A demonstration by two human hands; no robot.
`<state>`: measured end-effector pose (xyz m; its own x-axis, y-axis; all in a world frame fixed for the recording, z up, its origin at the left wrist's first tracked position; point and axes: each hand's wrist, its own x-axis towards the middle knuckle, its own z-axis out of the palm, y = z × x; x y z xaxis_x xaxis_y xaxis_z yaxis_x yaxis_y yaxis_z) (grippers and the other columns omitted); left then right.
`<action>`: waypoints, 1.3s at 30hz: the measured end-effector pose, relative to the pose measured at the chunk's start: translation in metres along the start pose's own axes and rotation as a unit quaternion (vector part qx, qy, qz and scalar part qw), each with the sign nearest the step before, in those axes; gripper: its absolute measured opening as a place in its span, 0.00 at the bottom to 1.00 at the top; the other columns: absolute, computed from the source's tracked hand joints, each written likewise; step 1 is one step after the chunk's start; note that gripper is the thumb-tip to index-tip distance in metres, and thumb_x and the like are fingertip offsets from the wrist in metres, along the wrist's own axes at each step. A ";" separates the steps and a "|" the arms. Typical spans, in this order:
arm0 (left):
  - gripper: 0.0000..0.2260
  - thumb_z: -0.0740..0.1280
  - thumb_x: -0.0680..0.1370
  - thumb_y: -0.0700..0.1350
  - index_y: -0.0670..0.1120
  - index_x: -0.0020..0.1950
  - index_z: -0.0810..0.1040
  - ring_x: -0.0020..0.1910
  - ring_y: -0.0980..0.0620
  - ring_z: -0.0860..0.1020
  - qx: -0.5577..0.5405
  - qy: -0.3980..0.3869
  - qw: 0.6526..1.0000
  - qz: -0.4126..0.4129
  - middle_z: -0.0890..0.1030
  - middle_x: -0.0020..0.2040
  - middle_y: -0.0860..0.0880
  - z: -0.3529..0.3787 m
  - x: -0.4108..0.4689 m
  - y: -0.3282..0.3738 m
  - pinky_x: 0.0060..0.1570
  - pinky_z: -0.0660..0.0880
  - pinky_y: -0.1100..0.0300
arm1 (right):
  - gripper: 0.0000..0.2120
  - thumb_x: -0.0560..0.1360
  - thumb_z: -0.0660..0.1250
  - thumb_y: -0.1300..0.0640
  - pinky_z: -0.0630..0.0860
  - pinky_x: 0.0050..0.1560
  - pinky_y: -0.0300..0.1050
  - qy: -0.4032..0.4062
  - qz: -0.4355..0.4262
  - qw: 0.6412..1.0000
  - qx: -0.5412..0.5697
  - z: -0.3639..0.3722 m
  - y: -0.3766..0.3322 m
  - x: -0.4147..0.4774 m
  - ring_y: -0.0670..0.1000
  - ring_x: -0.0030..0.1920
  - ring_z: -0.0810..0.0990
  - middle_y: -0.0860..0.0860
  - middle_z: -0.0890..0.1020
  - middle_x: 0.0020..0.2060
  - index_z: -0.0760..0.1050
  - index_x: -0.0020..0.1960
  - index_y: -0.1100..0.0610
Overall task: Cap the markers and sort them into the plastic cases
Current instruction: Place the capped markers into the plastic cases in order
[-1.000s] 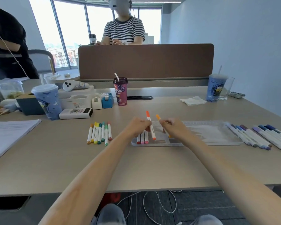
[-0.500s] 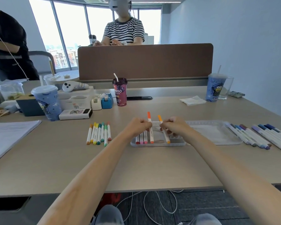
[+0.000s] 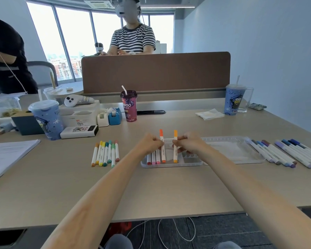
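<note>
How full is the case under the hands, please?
Partly full: the case holds three red and pink markers at its left, two held orange ones beside them; right end bare.

Person wearing the head camera, limbs only. Left forearm and right forearm: bare along the whole visible length, slender at the wrist and broadening toward the elbow. A shallow lengthwise crease marks the left forearm. Left hand and right hand: bare, with the knuckles standing out as a row of low ridges. Left knee and right knee: clothed in blue-grey fabric resembling denim, only the tops visible at the lower border.
</note>
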<state>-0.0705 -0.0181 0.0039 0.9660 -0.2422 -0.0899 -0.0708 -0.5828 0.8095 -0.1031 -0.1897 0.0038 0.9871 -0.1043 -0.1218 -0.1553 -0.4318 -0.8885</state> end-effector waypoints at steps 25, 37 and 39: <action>0.06 0.64 0.79 0.44 0.44 0.47 0.79 0.39 0.56 0.77 0.040 -0.018 0.999 0.009 0.80 0.41 0.49 -0.001 0.002 -0.005 0.36 0.70 0.67 | 0.05 0.78 0.67 0.59 0.66 0.20 0.34 0.005 0.010 1.000 0.028 0.003 -0.006 0.001 0.48 0.35 0.82 0.55 0.85 0.46 0.78 0.51 0.61; 0.15 0.65 0.77 0.53 0.50 0.62 0.72 0.53 0.50 0.76 0.135 0.027 0.990 0.024 0.76 0.52 0.50 0.007 -0.003 -0.021 0.58 0.74 0.50 | 0.05 0.78 0.68 0.58 0.68 0.24 0.38 0.003 0.012 1.000 0.006 0.004 -0.003 0.001 0.46 0.35 0.83 0.52 0.85 0.42 0.79 0.46 0.58; 0.17 0.66 0.76 0.52 0.50 0.63 0.70 0.53 0.49 0.76 0.138 0.028 0.989 0.032 0.76 0.51 0.50 0.007 -0.005 -0.020 0.60 0.73 0.48 | 0.04 0.78 0.67 0.58 0.68 0.25 0.35 -0.001 0.010 1.000 0.005 0.006 -0.005 0.000 0.46 0.35 0.83 0.52 0.85 0.44 0.78 0.45 0.57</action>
<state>-0.0757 -0.0108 -0.0160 0.9692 -0.2464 -0.0060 -0.1893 -0.7597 0.6221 -0.1023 -0.1821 0.0054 0.9840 -0.1107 -0.1399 -0.1740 -0.4215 -0.8900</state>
